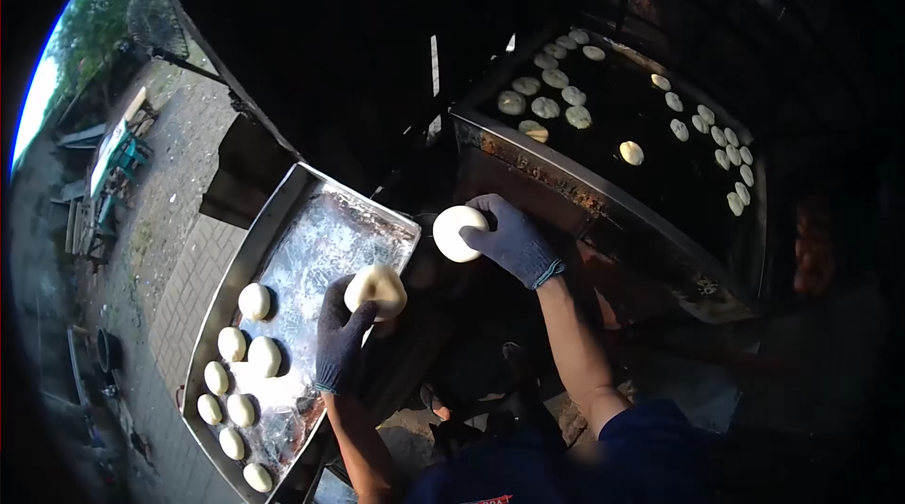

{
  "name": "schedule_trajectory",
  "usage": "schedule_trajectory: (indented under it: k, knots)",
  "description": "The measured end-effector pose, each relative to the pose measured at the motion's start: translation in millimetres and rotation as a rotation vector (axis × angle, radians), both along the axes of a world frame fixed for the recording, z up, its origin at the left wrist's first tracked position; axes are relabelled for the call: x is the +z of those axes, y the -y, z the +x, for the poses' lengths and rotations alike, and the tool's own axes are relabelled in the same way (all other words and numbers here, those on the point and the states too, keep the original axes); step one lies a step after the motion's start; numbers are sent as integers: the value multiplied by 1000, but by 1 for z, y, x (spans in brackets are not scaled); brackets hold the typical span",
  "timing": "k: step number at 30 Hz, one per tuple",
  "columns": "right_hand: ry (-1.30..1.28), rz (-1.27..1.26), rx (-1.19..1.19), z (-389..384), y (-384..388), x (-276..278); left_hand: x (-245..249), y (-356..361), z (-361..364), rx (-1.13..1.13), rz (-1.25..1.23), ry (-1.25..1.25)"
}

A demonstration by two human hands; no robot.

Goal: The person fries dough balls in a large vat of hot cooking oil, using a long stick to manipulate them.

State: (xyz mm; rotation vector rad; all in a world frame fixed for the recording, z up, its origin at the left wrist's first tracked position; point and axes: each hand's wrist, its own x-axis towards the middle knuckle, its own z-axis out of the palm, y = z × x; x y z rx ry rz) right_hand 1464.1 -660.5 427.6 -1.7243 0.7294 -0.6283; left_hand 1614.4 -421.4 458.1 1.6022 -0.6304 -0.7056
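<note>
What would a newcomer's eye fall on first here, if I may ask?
Probably a pale round in the gloved left hand by the metal tray, and another pale round in the gloved right hand. Next, the upper-right vat, its dark inside dotted with pale pieces.

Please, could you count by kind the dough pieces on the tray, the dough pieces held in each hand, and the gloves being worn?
Dough pieces on the tray: 8
Left-hand dough piece: 1
Right-hand dough piece: 1
Gloves: 2
Total: 12
</note>
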Motion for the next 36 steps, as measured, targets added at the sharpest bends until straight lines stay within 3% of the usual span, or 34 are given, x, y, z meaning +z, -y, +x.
schedule_trajectory:
  k: [2,3,4,6,9,10,12,15,17,19,21,22,23,25,27,28,29,31,32,33,35,36]
  knots:
    - [-72,13,-366,-120,67,-7,-12,107,-34,-266,-60,-43]
    - [27,64,-496,-178,101,-21,-15,161,-57,-388,-70,-76]
    - [-42,-24,-695,-240,143,-59,-27,215,-81,-474,-83,58]
    - [-82,-61,-902,-333,185,-69,-55,319,-132,-625,-93,207]
    - [-381,-195,-938,-428,225,-85,-83,432,-209,-713,-94,451]
    - [-387,-190,-957,-445,227,-89,-93,461,-228,-761,-7,581]
    - [-714,-235,-946,-467,233,-93,-98,495,-260,-816,199,782]
    - [-806,-150,-965,-495,249,-129,-129,517,-282,-691,361,750]
    - [-903,-207,-958,-501,259,-141,-122,506,-284,-629,307,614]
    - [-760,-157,-1030,-499,273,-147,-118,482,-274,-533,29,574]
    - [-967,-528,-1138,-508,316,-170,-92,439,-249,-452,-167,548]
    - [-908,-571,-1088,-458,301,-120,-73,395,-225,-373,-271,487]
    - [-813,-738,-1032,-430,305,-106,-55,354,-207,-298,-386,441]
    - [-558,-793,-835,-338,281,-51,-20,239,-147,-173,-303,365]
    - [-247,-771,-721,-234,235,-12,-20,122,-76,75,-118,602]
    - [-99,-725,-581,-177,195,7,-25,54,-46,219,98,685]
    - [39,-674,-452,-122,146,27,-36,-17,-18,369,210,624]
    - [162,-441,-67,-23,50,41,-39,-157,16,723,557,763]
    - [154,-296,185,23,-4,46,-52,-234,31,899,751,931]
    - [66,-215,363,61,-63,59,-44,-290,35,1042,943,948]
    - [-55,-131,806,143,-134,34,-24,-367,38,1103,1371,382]
    - [-169,-209,880,181,-169,28,-41,-410,45,1017,1415,260]
